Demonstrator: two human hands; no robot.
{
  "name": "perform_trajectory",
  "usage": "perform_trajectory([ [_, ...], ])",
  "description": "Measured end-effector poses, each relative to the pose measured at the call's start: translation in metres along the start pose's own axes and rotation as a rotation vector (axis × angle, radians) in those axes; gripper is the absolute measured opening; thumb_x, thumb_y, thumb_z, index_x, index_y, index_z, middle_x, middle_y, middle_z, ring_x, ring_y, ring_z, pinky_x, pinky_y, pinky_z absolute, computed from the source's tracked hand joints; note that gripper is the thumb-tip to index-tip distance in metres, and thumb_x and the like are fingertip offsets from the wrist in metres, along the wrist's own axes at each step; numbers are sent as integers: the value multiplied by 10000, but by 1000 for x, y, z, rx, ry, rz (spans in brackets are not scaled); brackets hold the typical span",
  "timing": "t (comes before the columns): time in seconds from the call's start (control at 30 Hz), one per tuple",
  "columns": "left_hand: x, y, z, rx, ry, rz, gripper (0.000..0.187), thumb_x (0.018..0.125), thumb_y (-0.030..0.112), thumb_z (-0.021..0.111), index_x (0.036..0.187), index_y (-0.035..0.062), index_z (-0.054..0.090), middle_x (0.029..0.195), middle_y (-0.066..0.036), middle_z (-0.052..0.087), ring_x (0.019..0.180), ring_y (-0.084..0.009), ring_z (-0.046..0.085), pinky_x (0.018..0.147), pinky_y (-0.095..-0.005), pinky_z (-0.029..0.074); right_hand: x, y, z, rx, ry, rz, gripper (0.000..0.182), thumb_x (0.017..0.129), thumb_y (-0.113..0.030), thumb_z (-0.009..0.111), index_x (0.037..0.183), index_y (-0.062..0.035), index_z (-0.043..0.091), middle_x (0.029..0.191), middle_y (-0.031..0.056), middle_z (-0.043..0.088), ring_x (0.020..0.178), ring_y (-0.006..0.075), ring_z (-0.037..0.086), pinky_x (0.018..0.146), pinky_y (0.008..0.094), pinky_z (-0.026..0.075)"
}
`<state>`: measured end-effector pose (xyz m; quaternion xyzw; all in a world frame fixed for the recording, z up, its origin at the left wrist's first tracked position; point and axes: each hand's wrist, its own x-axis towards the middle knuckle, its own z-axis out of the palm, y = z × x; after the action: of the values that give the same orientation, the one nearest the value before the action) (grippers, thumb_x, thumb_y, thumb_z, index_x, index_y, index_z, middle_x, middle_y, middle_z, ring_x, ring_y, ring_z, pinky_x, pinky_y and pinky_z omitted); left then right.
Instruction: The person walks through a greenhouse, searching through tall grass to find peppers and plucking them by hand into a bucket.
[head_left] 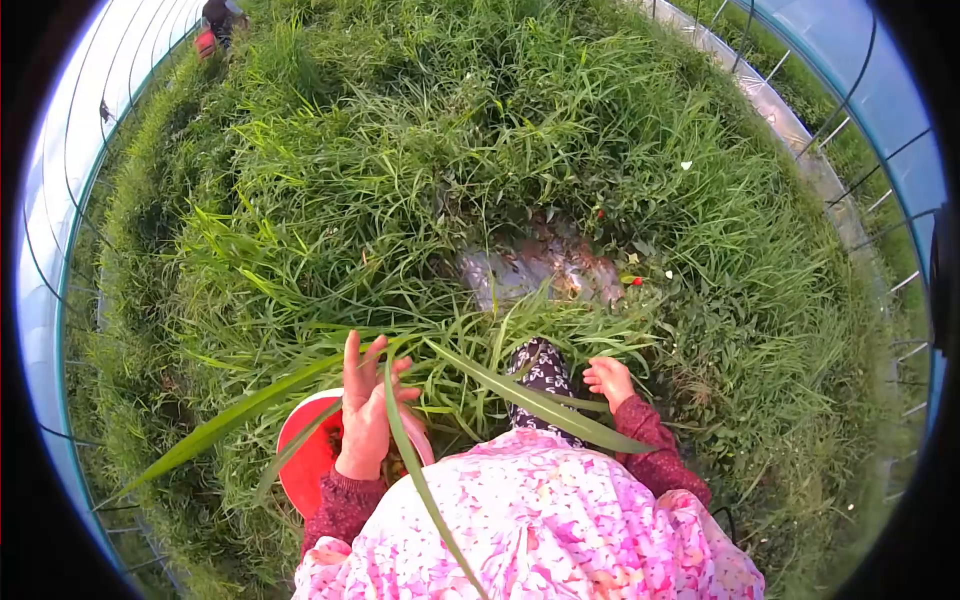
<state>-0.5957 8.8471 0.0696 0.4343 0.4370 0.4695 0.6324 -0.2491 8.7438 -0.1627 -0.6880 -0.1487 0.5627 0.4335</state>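
Grass stands thick ahead of both hands, with long soft blades, light and limp, best gripped low near the roots. Left hand is open, fingers spread among blades above a red bucket. Right hand is loosely curled, seemingly holding nothing, just below a bare plastic-mulch patch. Greenhouse walls leave room forward only.

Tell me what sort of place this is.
Most likely a plastic-covered growing tunnel, badly overgrown. Curved hoop ribs carry translucent sheeting along both sides, tall grass fills the bed, and small red fruits lie beside a patch of mulch film.
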Motion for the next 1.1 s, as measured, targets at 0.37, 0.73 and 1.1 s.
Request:
perform_trajectory([
  [0.37, 160, -15, -47, -79, 466, 9, 598, 842, 39, 461, 1349, 46, 144, 1302, -174, 322, 1145, -255, 416, 826, -321, 457, 169, -79, 54, -106, -51, 71, 199, 859, -156, 479, 1007, -37, 538, 826, 71, 611, 667, 127, 577, 535, 240, 454],
  [0.73, 395, 10, -3, -35, 699, -377, 519, 819, 99, 496, 1299, 71, 300, 1280, -116, 343, 1131, -216, 389, 913, -347, 340, 232, -118, -120, -239, 143, 612, 166, 826, -171, 507, 953, -74, 553, 710, 85, 604, 521, 164, 565, 433, 298, 443],
  [1.1, 475, 157, 45, -179, 677, -72, 429, 851, 104, 468, 1254, 12, 352, 1211, -154, 428, 1150, -250, 416, 876, -343, 380, 441, -474, 70, -235, -17, 38, 232, 841, -174, 466, 1032, -61, 531, 850, 58, 606, 701, 127, 566, 574, 254, 448],
])
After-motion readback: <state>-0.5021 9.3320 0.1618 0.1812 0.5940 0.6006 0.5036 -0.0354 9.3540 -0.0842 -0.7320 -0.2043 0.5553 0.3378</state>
